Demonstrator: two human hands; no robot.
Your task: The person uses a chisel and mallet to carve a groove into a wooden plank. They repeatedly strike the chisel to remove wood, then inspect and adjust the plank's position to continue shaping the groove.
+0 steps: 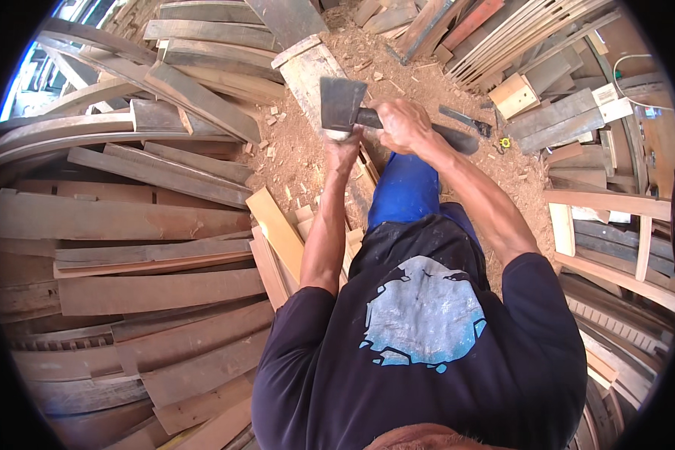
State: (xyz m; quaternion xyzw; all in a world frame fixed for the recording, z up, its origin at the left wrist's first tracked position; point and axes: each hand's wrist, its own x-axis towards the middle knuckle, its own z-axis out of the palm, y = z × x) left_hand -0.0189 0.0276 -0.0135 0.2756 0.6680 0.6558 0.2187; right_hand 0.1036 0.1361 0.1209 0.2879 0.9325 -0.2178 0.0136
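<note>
My right hand [406, 126] is wrapped round the dark handle of a hatchet [343, 103]. The handle's thick end sticks out to the right of my fist, and its broad dark blade is on the left. Just below the blade is my left hand [343, 144], its fingers mostly hidden by the hatchet head. Something small and pale shows at that hand, too covered to name. Beyond the blade, a worn, pale-stained wooden board [309, 66] slopes away over the sawdust. A narrow wood strip [366, 176] lies between my left forearm and my blue-clad leg.
Wood chips and sawdust [397, 79] cover the ground ahead. Stacked planks [120, 217] crowd the left side. On the right stand wooden frames [615, 201] and more boards. A dark tool [463, 118] and a small yellow round thing [505, 142] lie right of my hands.
</note>
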